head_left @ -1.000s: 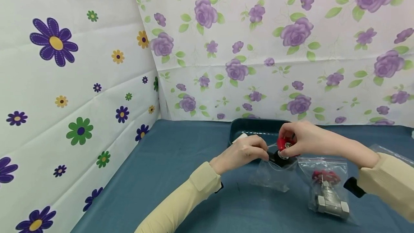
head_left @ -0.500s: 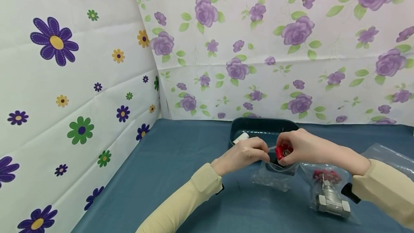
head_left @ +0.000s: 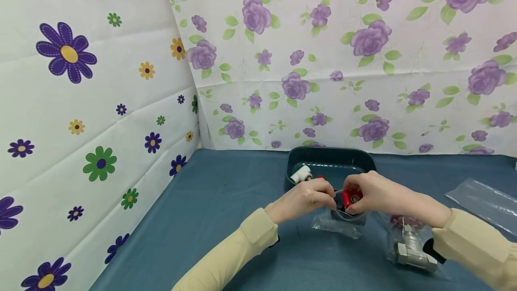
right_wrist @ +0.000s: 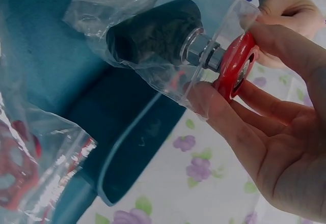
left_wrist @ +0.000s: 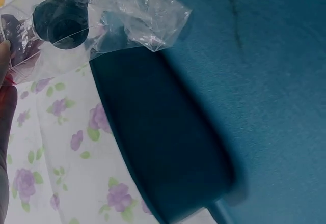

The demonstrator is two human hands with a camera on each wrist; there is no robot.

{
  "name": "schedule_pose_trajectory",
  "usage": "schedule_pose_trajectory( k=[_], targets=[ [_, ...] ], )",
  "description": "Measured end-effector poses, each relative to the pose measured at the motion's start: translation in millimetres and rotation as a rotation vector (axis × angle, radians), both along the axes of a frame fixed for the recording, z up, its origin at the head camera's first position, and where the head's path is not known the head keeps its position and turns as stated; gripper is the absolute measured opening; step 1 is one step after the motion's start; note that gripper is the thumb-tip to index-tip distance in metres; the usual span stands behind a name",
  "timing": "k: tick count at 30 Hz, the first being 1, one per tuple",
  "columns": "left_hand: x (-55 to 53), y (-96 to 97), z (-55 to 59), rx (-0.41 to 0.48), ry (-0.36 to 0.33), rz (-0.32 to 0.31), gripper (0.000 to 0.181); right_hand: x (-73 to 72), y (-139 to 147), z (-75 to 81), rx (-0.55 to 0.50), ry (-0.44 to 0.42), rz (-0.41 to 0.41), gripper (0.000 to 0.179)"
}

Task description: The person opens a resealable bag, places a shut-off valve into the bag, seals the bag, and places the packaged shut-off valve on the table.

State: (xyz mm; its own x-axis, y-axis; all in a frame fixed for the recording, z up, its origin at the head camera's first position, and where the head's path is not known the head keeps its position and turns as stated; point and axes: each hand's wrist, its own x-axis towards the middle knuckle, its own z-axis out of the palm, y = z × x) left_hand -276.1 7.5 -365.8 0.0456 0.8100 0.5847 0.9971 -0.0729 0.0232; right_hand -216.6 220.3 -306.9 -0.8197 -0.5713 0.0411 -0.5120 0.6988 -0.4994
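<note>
In the head view my right hand (head_left: pixel 375 193) pinches the red handwheel (head_left: pixel 349 198) of a valve in front of the tray. The right wrist view shows the valve's dark body (right_wrist: pixel 155 33) and its shiny metal neck inside a clear plastic bag (right_wrist: pixel 109 6). The handwheel sits at the bag's mouth, with thumb and fingers at its rim. My left hand (head_left: pixel 308 197) pinches the edge of the bag's mouth from the left. In the left wrist view the dark valve body (left_wrist: pixel 63 21) shows through the plastic, and most of the left hand is out of frame.
Behind the hands stands a dark teal tray (head_left: pixel 331 151) with a white pipe fitting (head_left: pixel 300 174) and something red in it. A bagged metal valve (head_left: pixel 414 250) with a red handwheel lies at the right, partly under the right forearm. Farther right is a flat clear bag (head_left: pixel 484 201).
My right hand has moved down and slightly left with the valve, whose body has sunk deeper into the bag. The left hand has stayed nearly in place at the bag's edge.
</note>
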Motion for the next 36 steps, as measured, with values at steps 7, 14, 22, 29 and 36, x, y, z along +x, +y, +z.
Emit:
schedule_pose_trajectory(
  k=[7,14,22,29,36],
  targets=[
    [0.0,-0.7,-7.9,-0.039,-0.012,0.027,0.011,-2.5,-2,-17.3,0.008,0.028,-0.023,0.026],
    [0.5,0.6,-13.8,-0.059,-0.052,0.037,0.010,-4.4,-5,-28.9,-0.009,0.025,-0.024,0.024],
    [1.6,1.8,-16.8,-0.086,-0.041,0.061,0.006,-5.9,-6,-39.5,-0.039,0.014,-0.002,0.025],
    [0.7,2.6,-17.5,-0.078,-0.029,0.057,0.006,-2.4,-3,-33.8,-0.058,0.014,-0.016,0.023],
    [0.5,3.4,-17.5,-0.053,-0.029,0.060,0.005,0.0,6,-25.6,-0.043,0.022,-0.055,0.014]
  ],
)
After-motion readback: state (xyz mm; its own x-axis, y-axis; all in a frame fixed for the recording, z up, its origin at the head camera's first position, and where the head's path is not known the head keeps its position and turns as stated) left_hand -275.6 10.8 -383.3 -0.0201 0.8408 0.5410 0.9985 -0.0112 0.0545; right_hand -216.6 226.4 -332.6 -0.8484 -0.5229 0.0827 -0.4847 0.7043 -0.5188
